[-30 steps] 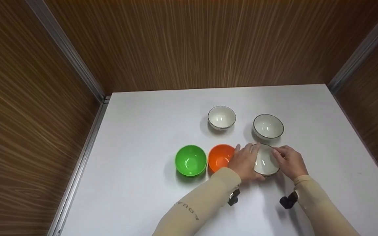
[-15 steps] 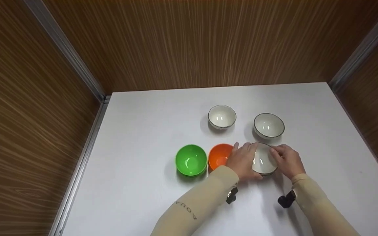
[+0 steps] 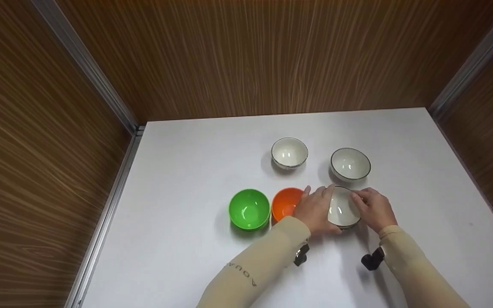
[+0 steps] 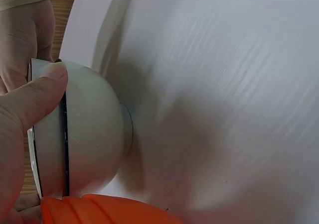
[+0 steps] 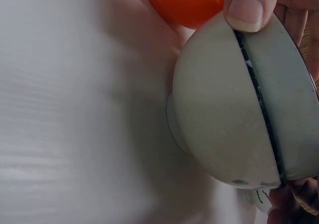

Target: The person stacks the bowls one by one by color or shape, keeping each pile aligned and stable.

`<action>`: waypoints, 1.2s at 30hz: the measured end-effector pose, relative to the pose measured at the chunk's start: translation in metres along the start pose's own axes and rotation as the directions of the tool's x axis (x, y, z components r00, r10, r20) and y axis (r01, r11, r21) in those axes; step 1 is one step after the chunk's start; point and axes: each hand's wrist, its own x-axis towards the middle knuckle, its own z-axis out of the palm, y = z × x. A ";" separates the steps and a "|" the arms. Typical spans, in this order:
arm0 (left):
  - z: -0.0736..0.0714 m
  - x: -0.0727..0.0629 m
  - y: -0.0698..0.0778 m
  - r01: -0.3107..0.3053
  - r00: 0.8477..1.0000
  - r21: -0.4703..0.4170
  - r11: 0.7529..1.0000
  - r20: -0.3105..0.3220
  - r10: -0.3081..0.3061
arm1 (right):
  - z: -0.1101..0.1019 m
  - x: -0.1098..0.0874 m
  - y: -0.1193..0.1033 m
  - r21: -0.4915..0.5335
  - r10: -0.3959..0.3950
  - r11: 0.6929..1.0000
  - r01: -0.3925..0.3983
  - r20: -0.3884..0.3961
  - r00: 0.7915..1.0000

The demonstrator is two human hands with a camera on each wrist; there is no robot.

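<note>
Two nested white bowls [image 3: 344, 207] stand at the right of the front row, the upper one's dark-edged rim rising above the lower one's. My left hand [image 3: 316, 209] grips them from the left, thumb across the lower bowl's patterned rim in the left wrist view and fingers at the far-left side. At the right side my right hand [image 3: 374, 209] pinches the rim; its fingertips show at the lower right of the right wrist view. An orange bowl [image 3: 284, 203] sits just left of the stack, partly hidden by my left hand. Beside it is a green bowl [image 3: 249, 209].
Two more white bowls stand farther back, one at the back centre [image 3: 289, 153] and one behind the stack [image 3: 350, 164]. All are on a white table [image 3: 178, 179]. Brown wood-grain panels [image 3: 246, 60] enclose its back and sides.
Both hands and the nested white bowls have shifted slightly left, toward the orange bowl. The grip looks the same, and the other bowls stay in place.
</note>
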 end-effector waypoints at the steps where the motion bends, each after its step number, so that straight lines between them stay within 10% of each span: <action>1: 0.000 0.000 0.000 -0.004 1.000 0.002 1.000 -0.006 0.004 | 0.000 0.000 0.000 0.000 -0.002 1.000 0.002 -0.004 1.000; 36: -0.001 -0.002 -0.006 -0.004 0.999 0.061 0.998 -0.051 0.007 | 0.007 0.005 -0.003 -0.009 0.011 1.000 -0.011 0.002 1.000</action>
